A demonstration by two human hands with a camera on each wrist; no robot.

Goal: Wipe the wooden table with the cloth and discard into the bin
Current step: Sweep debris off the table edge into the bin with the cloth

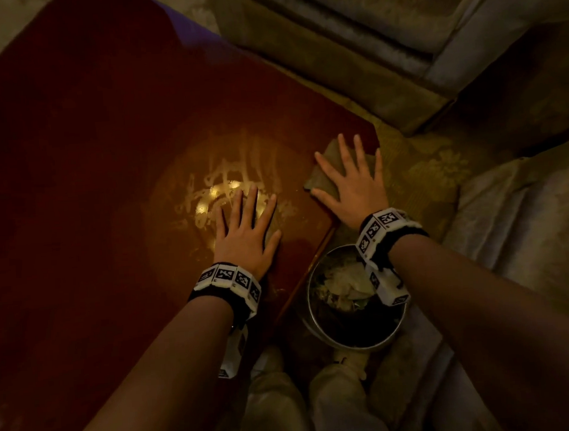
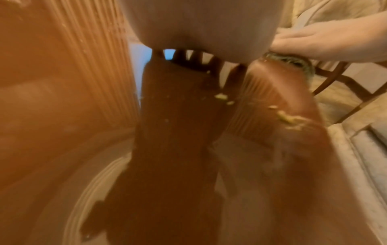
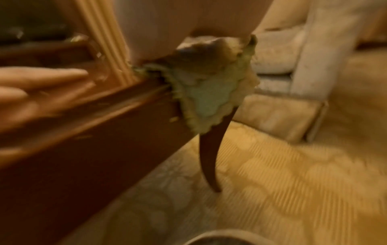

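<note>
Head view is showing the table filling the left, its top lying smeared with pale streaks. Bin is standing on the carpet just beside the near right edge, holding crumpled waste. Cloth is draping over the table's right corner, right hand pressing it with fingers straight and spread. Left hand is resting flat, fingers extended, on the tabletop.

Wooden table: dark red-brown, glossy, smeared. Cloth: green, scalloped edge, flat on table corner, draped over it. Bin: round, metal, beside the table, holding crumpled waste.
</note>
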